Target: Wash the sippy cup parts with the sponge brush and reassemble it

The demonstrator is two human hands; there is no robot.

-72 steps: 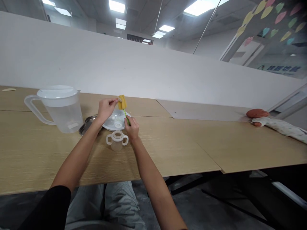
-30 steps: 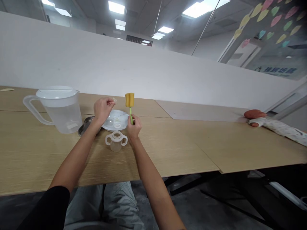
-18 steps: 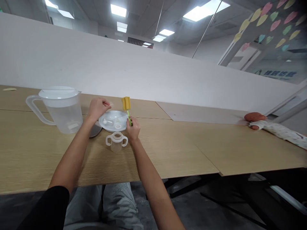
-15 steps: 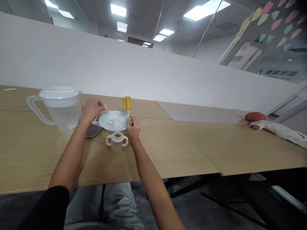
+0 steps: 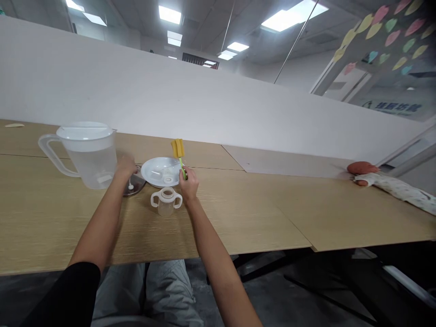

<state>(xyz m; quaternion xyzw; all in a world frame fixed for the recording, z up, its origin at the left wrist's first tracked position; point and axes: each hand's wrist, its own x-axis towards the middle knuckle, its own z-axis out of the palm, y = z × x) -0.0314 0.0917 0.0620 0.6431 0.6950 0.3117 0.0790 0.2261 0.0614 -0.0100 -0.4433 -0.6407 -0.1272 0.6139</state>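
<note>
A yellow sponge bottle brush with a green handle stands slightly tilted, gripped in the right hand, just beside the white plate.

Left hand moved from plate to steel dish, — white piece there

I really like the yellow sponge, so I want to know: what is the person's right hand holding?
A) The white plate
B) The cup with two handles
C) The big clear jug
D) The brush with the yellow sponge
D. The right hand is closed around the green handle of the sponge brush, and its yellow sponge sticks up past the white plate.
</note>
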